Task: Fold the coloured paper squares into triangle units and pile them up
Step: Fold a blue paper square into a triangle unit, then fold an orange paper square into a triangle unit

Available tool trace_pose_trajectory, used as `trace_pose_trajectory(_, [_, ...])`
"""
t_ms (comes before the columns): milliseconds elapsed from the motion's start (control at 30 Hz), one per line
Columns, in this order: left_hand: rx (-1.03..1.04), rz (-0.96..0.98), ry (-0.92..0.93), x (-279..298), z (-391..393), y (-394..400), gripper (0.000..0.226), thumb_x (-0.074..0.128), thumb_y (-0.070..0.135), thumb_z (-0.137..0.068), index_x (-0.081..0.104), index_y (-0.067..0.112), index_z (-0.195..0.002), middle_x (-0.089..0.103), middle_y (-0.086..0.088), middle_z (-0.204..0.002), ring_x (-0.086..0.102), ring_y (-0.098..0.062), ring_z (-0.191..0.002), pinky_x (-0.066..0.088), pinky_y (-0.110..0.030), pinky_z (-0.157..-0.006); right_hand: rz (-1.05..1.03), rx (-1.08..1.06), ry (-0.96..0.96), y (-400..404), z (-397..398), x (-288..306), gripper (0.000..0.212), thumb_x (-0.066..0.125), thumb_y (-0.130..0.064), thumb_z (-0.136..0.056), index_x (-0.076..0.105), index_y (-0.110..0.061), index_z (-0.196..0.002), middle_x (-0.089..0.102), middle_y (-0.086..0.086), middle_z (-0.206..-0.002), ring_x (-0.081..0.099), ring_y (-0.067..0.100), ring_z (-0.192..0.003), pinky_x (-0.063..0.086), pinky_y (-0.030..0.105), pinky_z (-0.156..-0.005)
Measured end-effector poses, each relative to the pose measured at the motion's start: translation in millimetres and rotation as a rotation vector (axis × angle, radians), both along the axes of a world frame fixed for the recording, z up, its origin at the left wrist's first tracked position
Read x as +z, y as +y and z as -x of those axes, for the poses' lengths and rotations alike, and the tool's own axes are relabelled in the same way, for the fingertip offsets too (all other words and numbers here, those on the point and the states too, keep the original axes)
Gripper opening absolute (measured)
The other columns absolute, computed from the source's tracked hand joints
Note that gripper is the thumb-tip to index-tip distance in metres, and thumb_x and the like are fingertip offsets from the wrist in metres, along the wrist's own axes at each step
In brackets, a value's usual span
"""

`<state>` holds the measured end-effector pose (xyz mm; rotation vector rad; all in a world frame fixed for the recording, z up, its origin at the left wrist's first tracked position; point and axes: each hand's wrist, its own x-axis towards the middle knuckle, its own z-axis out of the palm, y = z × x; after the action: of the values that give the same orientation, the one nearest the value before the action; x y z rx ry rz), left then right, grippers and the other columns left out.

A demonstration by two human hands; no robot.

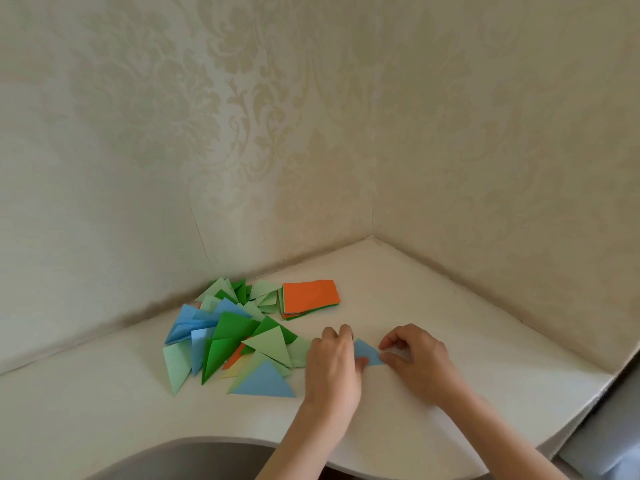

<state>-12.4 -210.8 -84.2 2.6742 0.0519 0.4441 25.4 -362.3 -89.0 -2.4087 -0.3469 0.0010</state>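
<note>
While both hands pinch a small blue triangle (367, 353) on the white desk (450, 306), folded triangles (235, 341) lie piled leftward. Left hand (332, 365) grips its left corner, right hand (415, 358) its right. Unfolded squares (310, 297) sit stacked near the back corner.

The table (450, 323) is a smooth white surface with a soft, matt sheen. The walls (242, 133) carry cream wallpaper, matt, with a faint raised damask pattern. The pile of folded triangles (235, 337) is thin coloured paper, flat and matt, creased sharp at the folds. The stack of squares (310, 296) is the same dull paper, orange on top. The small blue triangle (367, 353) between the hands is paper too.
</note>
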Motion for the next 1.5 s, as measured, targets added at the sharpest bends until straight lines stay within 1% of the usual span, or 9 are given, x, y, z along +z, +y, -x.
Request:
trace_pose_trajectory(200, [0.013, 0.129, 0.116, -1.5, -13.0, 3.7, 0.028, 0.069, 0.026, -0.083, 0.056, 0.019, -0.108, 0.063, 0.0, -0.102, 0.056, -0.02, -0.095, 0.042, -0.028, -0.076, -0.049, -0.015, -0.05, -2.0, 1.3, -6.9, 0.02, 0.07, -0.025, -0.081, 0.054, -0.037, -0.08, 0.055, -0.017, -0.088, 0.053, 0.008, -0.091, 0.042, 0.034, -0.091])
trace_pose_trajectory(367, [-0.031, 0.216, -0.102, -5.4, -10.4, 8.8, 0.004, 0.064, 0.023, -0.087, 0.063, 0.023, -0.091, 0.062, 0.009, -0.076, 0.055, -0.02, -0.076, 0.044, -0.035, -0.07, -0.201, -0.107, -0.122, -1.6, -0.2, -13.3, 0.013, 0.068, -0.022, -0.084, 0.059, -0.03, -0.08, 0.061, -0.013, -0.083, 0.057, 0.003, -0.078, 0.042, 0.014, -0.069])
trace_pose_trajectory(467, [0.009, 0.353, -0.178, 1.9, -11.9, 30.0, 0.003, 0.063, 0.022, -0.089, 0.065, 0.024, -0.092, 0.063, 0.009, -0.076, 0.057, -0.014, -0.07, 0.046, -0.03, -0.066, -0.267, -0.167, -0.189, 8.8, -9.7, -6.5, 0.016, 0.062, -0.018, -0.088, 0.059, -0.032, -0.08, 0.061, -0.012, -0.086, 0.057, 0.0, -0.074, 0.04, 0.009, -0.063])
trace_pose_trajectory(667, [0.154, 0.404, -0.202, 10.8, -4.5, 99.4, 0.012, 0.063, 0.021, -0.09, 0.068, 0.021, -0.1, 0.067, 0.008, -0.087, 0.061, -0.013, -0.085, 0.049, -0.029, -0.075, -0.032, 0.018, -0.31, 54.2, -35.3, 2.7, 0.018, 0.07, -0.027, -0.084, 0.067, -0.029, -0.102, 0.06, -0.016, -0.098, 0.057, 0.004, -0.087, 0.046, 0.034, -0.085])
trace_pose_trajectory(800, [0.196, 0.393, -0.195, -0.5, 6.1, 130.9, 0.008, 0.066, 0.023, -0.086, 0.065, 0.031, -0.09, 0.064, 0.016, -0.081, 0.06, -0.01, -0.082, 0.049, -0.032, -0.075, 0.176, 0.123, -0.364, 91.6, -55.5, 7.4, 0.031, 0.06, -0.034, -0.09, 0.061, -0.028, -0.12, 0.058, -0.01, -0.123, 0.053, 0.013, -0.114, 0.035, 0.03, -0.092])
trace_pose_trajectory(967, [0.213, 0.324, -0.177, -6.1, 5.7, 149.2, 0.011, 0.071, 0.027, -0.082, 0.065, 0.035, -0.084, 0.063, 0.019, -0.077, 0.059, -0.01, -0.08, 0.05, -0.034, -0.073, 0.331, 0.194, -0.426, 118.3, -76.2, 5.3, 0.044, 0.057, -0.045, -0.089, 0.054, -0.029, -0.13, 0.047, -0.011, -0.14, 0.044, 0.011, -0.127, 0.024, 0.029, -0.101])
trace_pose_trajectory(1167, [0.217, 0.227, -0.182, -17.7, -0.1, 154.8, 0.026, 0.082, 0.021, -0.069, 0.067, 0.027, -0.09, 0.06, 0.017, -0.083, 0.056, -0.012, -0.083, 0.048, -0.034, -0.078, 0.421, 0.201, -0.533, 131.2, -84.1, -10.5, 0.027, 0.043, -0.044, -0.094, 0.065, -0.031, -0.104, 0.066, -0.013, -0.108, 0.058, 0.01, -0.102, 0.02, 0.032, -0.095])
trace_pose_trajectory(1300, [0.2, 0.293, -0.19, -18.9, -2.4, 157.3, 0.03, 0.083, 0.018, -0.068, 0.067, 0.025, -0.092, 0.061, 0.016, -0.085, 0.057, -0.011, -0.083, 0.049, -0.035, -0.079, 0.494, 0.2, -0.657, 128.9, -90.5, -26.2, 0.011, 0.064, -0.021, -0.081, 0.068, -0.031, -0.08, 0.068, -0.014, -0.077, 0.064, 0.01, -0.074, 0.024, 0.035, -0.094])
trace_pose_trajectory(1500, [0.124, 0.262, -0.3, -2.0, -3.1, 152.0, 0.023, 0.079, 0.017, -0.074, 0.067, 0.025, -0.092, 0.059, 0.014, -0.089, 0.051, -0.01, -0.085, 0.045, -0.025, -0.077, 0.291, 0.145, -0.878, 127.4, -88.9, -15.4, 0.018, 0.055, -0.025, -0.08, 0.068, -0.029, -0.069, 0.068, -0.013, -0.071, 0.064, 0.014, -0.071, 0.031, 0.034, -0.09])
